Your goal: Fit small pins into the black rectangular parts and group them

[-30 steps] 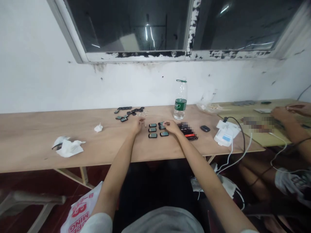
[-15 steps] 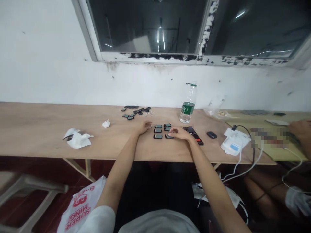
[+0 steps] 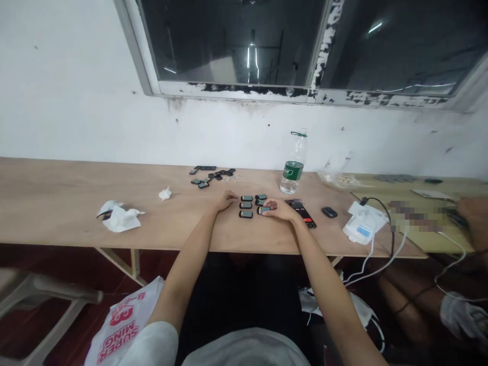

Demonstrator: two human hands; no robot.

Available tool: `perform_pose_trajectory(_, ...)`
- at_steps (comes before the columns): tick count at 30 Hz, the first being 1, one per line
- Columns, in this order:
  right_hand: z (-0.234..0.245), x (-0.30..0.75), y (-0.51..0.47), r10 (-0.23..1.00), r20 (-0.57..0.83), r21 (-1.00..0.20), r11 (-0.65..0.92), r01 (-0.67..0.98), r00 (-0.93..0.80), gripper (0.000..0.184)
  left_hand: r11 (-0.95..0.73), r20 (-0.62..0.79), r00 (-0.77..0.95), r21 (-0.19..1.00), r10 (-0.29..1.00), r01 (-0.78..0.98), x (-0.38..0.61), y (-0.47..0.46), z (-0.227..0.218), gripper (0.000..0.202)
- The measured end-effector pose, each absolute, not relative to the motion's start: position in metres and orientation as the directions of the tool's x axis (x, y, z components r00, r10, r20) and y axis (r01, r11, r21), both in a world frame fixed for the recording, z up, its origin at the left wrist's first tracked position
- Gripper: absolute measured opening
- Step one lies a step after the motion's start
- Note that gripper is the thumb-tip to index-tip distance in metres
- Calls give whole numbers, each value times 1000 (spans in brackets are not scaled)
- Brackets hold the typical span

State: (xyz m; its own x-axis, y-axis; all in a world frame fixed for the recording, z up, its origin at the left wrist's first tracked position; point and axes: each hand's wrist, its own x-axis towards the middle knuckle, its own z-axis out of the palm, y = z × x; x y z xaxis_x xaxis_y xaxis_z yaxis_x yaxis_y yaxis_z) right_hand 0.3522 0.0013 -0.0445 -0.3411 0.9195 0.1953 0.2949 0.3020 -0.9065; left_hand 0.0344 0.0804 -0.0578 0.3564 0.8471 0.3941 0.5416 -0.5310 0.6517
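Note:
Several small black cases with grey-green faces (image 3: 246, 205) lie in two short columns on the wooden table (image 3: 57, 203). My right hand (image 3: 279, 209) rests at the right column, fingers pinched on the nearest case (image 3: 264, 209). My left hand (image 3: 223, 200) lies on the table just left of the cases, fingers loosely curled, holding nothing that I can see. A loose pile of more black cases and small pale parts (image 3: 211, 175) lies farther back.
A phone with a lit screen (image 3: 303, 212) lies right of my right hand, a black oval object (image 3: 329, 212) beyond it. A water bottle (image 3: 292, 165) stands behind. Crumpled tissues (image 3: 118, 216) lie left. A white device with cables (image 3: 361, 227) and another person's hand (image 3: 470, 213) are at right.
My right hand has shifted from the far case of the right column to the near one. The view has swung slightly; my left hand has stayed beside the cases.

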Motion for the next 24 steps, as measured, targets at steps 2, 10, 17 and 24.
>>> perform_pose_trajectory(2, -45, 350, 1, 922, 206, -913, 302, 275, -328, 44, -540, 412, 349, 637, 842, 550, 36, 77, -54, 17)
perform_pose_trajectory(10, -48, 331, 6, 941, 304, -943, 319, 96, -146, 44, -693, 558, 412, 548, 720, 469, 71, 57, -41, 31)
perform_pose_trajectory(17, -48, 329, 9, 939, 333, -943, 333, -18, -92, 50, -863, 576, 643, 363, 505, 352, 106, 44, -38, 31)
perform_pose_trajectory(24, -51, 329, 11, 938, 328, -944, 329, -9, -108, 52, -838, 540, 641, 338, 546, 429, 105, 51, -43, 38)
